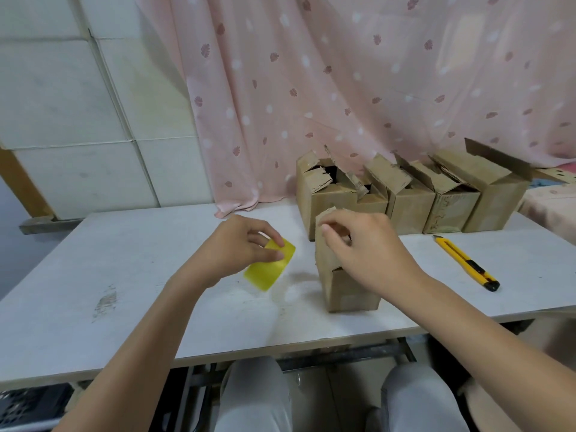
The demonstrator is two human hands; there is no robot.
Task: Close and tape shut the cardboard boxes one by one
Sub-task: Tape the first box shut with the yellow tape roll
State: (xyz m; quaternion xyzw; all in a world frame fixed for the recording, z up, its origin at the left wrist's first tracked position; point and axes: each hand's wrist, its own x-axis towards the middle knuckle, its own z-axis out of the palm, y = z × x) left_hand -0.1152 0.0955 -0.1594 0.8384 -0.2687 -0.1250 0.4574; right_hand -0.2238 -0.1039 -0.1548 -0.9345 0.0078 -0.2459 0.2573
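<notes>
While the left hand (246, 244) pinches a yellow roll of tape (269, 265) just above the white counter (124, 275), ready for sealing, the right hand (358, 244) curls over the flaps of the small brown cardboard box (349, 291), apparently folding them. A yellow utility knife (466, 263) waits right; four open cardboard boxes (405, 194) line the far edge.

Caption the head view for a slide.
Left hand holds a yellow tape roll; right hand folds the small brown cardboard box.
</notes>
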